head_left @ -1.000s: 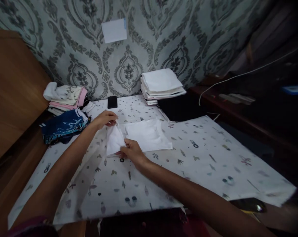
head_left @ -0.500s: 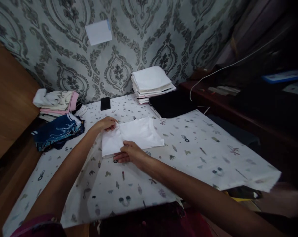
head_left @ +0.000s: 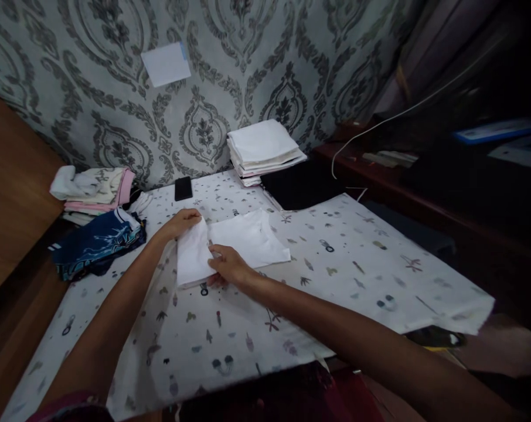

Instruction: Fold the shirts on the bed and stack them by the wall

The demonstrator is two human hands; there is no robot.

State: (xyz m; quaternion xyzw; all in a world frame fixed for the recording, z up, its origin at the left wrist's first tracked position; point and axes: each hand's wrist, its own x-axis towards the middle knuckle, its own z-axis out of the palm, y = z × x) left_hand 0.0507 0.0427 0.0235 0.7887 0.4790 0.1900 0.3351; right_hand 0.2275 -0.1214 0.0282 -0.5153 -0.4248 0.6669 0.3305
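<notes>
A white garment, probably a shirt [head_left: 243,237], lies partly folded on the patterned cloth [head_left: 257,328] that covers the table. Its left part is doubled over, and that flap is slightly lifted. My left hand [head_left: 184,223] pinches the far edge of the flap. At the near edge of the same flap, my right hand [head_left: 225,265] has thumb and fingers closed on the fabric, some fingers hidden beneath it. The right part of the garment rests flat on the cloth.
Behind the garment lies a black phone [head_left: 183,189]. A stack of folded white clothes [head_left: 263,143] stands by the wall, beside a folded black cloth [head_left: 305,184]. To the left are a blue printed garment [head_left: 98,240] and a clothes pile [head_left: 94,187]. A white cable [head_left: 392,117] hangs at right.
Both hands have raised the folded flap a little off the garment. My right hand has shifted slightly up along its edge. The whole view has moved slightly.
</notes>
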